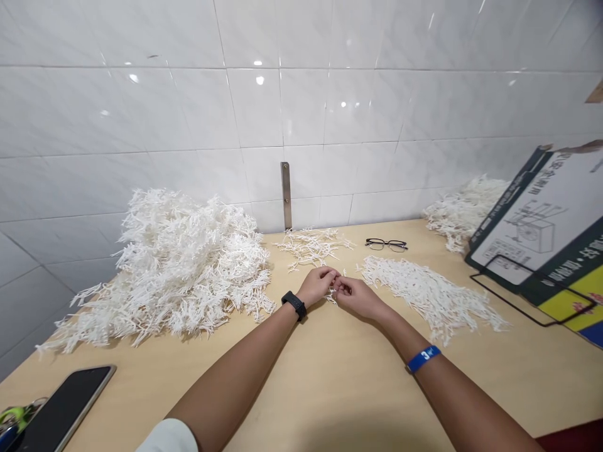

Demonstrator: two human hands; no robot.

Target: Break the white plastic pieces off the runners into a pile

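My left hand, with a black band at its wrist, meets my right hand over the middle of the table. Fingertips of both hands are pinched together around a thin white branched strip, mostly hidden by the fingers. A tall heap of similar white strips rises to the left of my hands. Just beyond them lies a small loose scatter of the strips. Close to my right hand, a flat, spread-out pile of white pieces stretches toward the right.
Black-framed glasses lie behind the flat pile. A printed cardboard box leans at the right beside a black wire frame and another white heap. A phone and keys are at front left. A metal bracket stands against the tiled wall.
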